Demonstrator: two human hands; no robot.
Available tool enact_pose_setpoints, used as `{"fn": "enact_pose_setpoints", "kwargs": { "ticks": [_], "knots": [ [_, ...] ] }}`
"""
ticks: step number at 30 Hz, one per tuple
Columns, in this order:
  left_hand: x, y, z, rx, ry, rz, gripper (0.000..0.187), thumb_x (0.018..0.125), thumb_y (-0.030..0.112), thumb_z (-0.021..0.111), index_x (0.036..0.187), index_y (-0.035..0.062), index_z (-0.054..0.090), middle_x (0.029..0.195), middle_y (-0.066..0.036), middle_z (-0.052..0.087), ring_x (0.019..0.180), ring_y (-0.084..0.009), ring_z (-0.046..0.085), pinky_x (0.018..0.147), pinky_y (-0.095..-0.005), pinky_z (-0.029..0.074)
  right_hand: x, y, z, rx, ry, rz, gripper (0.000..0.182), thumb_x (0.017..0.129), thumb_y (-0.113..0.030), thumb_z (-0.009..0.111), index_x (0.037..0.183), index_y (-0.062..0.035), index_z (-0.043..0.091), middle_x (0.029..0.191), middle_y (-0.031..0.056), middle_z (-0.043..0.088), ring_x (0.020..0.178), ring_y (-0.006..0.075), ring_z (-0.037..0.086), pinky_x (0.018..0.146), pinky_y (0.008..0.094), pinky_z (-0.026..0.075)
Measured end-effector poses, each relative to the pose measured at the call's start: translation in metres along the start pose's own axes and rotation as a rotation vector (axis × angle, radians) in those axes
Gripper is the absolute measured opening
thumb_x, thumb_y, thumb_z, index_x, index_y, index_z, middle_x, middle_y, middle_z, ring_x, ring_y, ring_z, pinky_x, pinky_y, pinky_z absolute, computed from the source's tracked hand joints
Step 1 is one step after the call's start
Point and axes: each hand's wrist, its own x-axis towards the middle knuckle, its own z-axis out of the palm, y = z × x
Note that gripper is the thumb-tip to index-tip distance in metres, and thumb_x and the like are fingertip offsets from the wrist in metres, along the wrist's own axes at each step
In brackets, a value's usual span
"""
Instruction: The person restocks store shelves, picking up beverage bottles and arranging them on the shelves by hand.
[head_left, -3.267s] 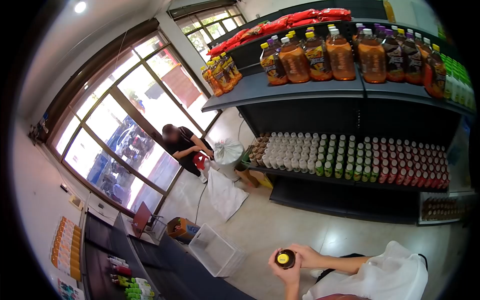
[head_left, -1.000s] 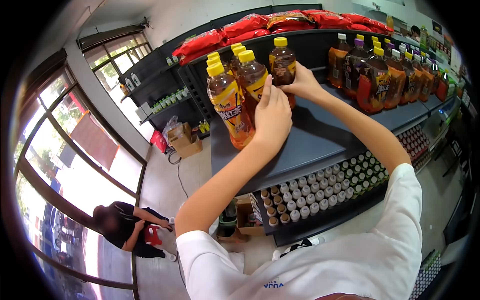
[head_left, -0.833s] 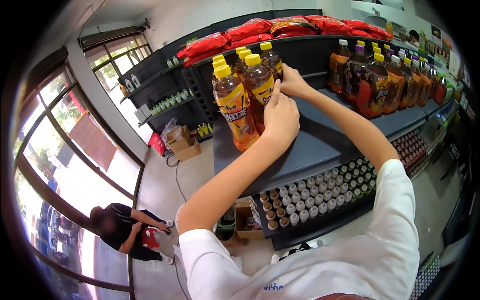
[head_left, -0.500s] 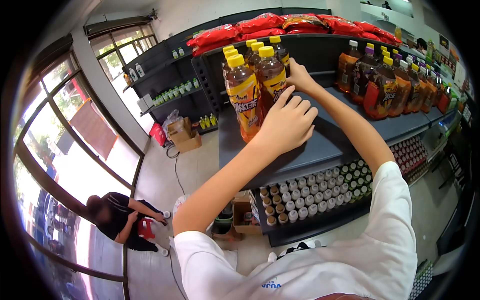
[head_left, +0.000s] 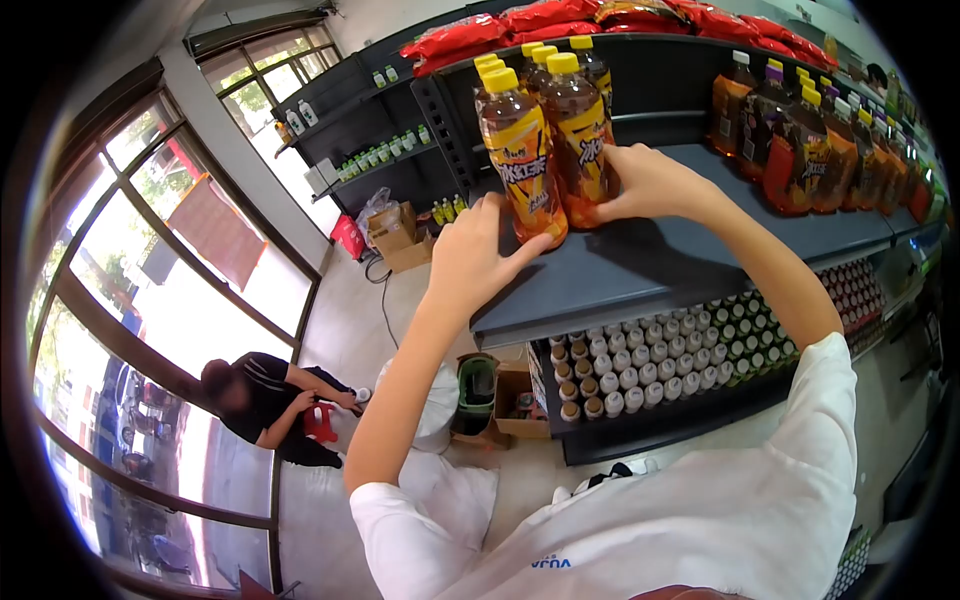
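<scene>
Clear, glossy plastic against matt grey metal.
The tea bottles (head_left: 522, 165) look smooth and transparent, with yellow plastic caps (head_left: 501, 80) and shiny printed labels; the shelf (head_left: 640, 265) has a smooth, dull painted-metal finish. Red packets (head_left: 455, 40) are crinkled, glossy film, the cartons (head_left: 402, 240) matt brown cardboard, the shirt (head_left: 680, 510) soft white cloth, the floor (head_left: 320, 520) smooth and faintly glossy.

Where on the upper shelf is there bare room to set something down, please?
The smooth grey metal shelf is bare along its front edge, and between the right hand and the mixed-cap plastic bottles, partly beneath the forearm. Those bottles and the yellow-capped plastic bottles stand crowded.
</scene>
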Motion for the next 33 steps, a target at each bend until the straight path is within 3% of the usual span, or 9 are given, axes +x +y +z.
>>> {"fn": "enact_pose_setpoints", "kwargs": {
  "ticks": [2, 5, 9, 10, 14, 25, 26, 30, 33],
  "knots": [
    [0.006, 0.007, 0.006, 0.092, -0.055, -0.074, 0.072, 0.084, 0.064, 0.074, 0.114, -0.0003, 0.056, 0.093, -0.022, 0.069, 0.086, -0.0400, 0.068, 0.076, -0.0474, 0.055, 0.003, -0.002, 0.008, -0.162, 0.067, 0.146, 0.065, 0.077, -0.049, 0.080, 0.114, 0.0006, 0.062, 0.100, 0.0223, 0.073, 0.093, 0.0375, 0.072, 0.081, 0.0438, 0.057],
    [0.011, 0.005, 0.006, 0.005, -0.129, -0.129, 0.075, 0.084, 0.065, 0.073, 0.115, -0.0011, 0.056, 0.096, -0.023, 0.070, 0.089, -0.0406, 0.069, 0.078, -0.0472, 0.055, 0.000, 0.013, 0.024, -0.103, 0.202, 0.050, 0.070, 0.080, -0.056, 0.078, 0.114, 0.0020, 0.060, 0.101, 0.0239, 0.073, 0.095, 0.0396, 0.072, 0.082, 0.0457, 0.057],
    [0.017, 0.004, 0.002, -0.001, -0.120, -0.106, 0.078, 0.084, 0.064, 0.074, 0.123, -0.0012, 0.057, 0.103, -0.022, 0.070, 0.091, -0.0359, 0.070, 0.079, -0.0441, 0.056, -0.006, 0.014, 0.026, 0.082, 0.202, -0.040, 0.063, 0.086, -0.045, 0.077, 0.114, 0.0084, 0.057, 0.108, 0.0303, 0.069, 0.103, 0.0431, 0.068, 0.086, 0.0457, 0.053],
    [0.019, 0.006, 0.001, -0.048, -0.171, -0.165, 0.076, 0.082, 0.060, 0.078, 0.120, -0.0027, 0.058, 0.112, -0.023, 0.069, 0.103, -0.0402, 0.068, 0.086, -0.0467, 0.055, -0.007, 0.013, 0.026, 0.088, 0.207, -0.011, 0.063, 0.086, -0.044, 0.077, 0.114, 0.0080, 0.057, 0.108, 0.0296, 0.069, 0.103, 0.0427, 0.068, 0.088, 0.0453, 0.053],
    [0.022, -0.003, 0.005, -0.116, -0.190, -0.143, 0.078, 0.083, 0.060, 0.077, 0.125, -0.0026, 0.056, 0.121, -0.024, 0.066, 0.109, -0.0405, 0.067, 0.091, -0.0472, 0.054, -0.011, 0.012, 0.026, 0.078, 0.227, -0.013, 0.064, 0.086, -0.045, 0.078, 0.115, 0.0081, 0.058, 0.109, 0.0291, 0.070, 0.104, 0.0420, 0.069, 0.089, 0.0448, 0.053],
    [0.008, -0.002, 0.017, -0.130, -0.184, -0.171, 0.075, 0.090, 0.057, 0.071, 0.126, -0.0055, 0.054, 0.119, -0.028, 0.065, 0.110, -0.0441, 0.065, 0.092, -0.0489, 0.052, -0.005, 0.016, 0.031, 0.034, 0.232, 0.058, 0.067, 0.084, -0.053, 0.078, 0.121, 0.0010, 0.063, 0.110, 0.0236, 0.072, 0.104, 0.0399, 0.070, 0.087, 0.0454, 0.055],
    [0.008, -0.001, 0.019, -0.122, -0.157, -0.155, 0.072, 0.092, 0.056, 0.070, 0.126, -0.0061, 0.054, 0.119, -0.029, 0.064, 0.111, -0.0447, 0.064, 0.093, -0.0493, 0.052, -0.006, 0.016, 0.031, 0.006, 0.256, 0.062, 0.067, 0.081, -0.059, 0.077, 0.116, -0.0025, 0.065, 0.105, 0.0200, 0.073, 0.099, 0.0389, 0.072, 0.084, 0.0476, 0.057],
    [0.000, 0.003, 0.024, -0.043, -0.062, -0.078, 0.067, 0.093, 0.050, 0.070, 0.126, -0.0065, 0.053, 0.120, -0.030, 0.062, 0.107, -0.0492, 0.061, 0.092, -0.0517, 0.050, -0.016, 0.004, 0.035, -0.040, 0.294, 0.111, 0.060, 0.084, -0.057, 0.074, 0.109, -0.0031, 0.063, 0.101, 0.0199, 0.072, 0.096, 0.0404, 0.072, 0.081, 0.0506, 0.058],
    [-0.013, 0.025, 0.008, 0.057, -0.053, -0.086, 0.068, 0.094, 0.039, 0.072, 0.138, -0.0061, 0.047, 0.131, -0.029, 0.056, 0.119, -0.0462, 0.055, 0.103, -0.0481, 0.044, -0.024, 0.008, 0.046, -0.016, 0.318, 0.032, 0.067, 0.088, -0.048, 0.074, 0.131, -0.0009, 0.054, 0.127, 0.0255, 0.061, 0.114, 0.0457, 0.061, 0.096, 0.0510, 0.052]
  ]
}}
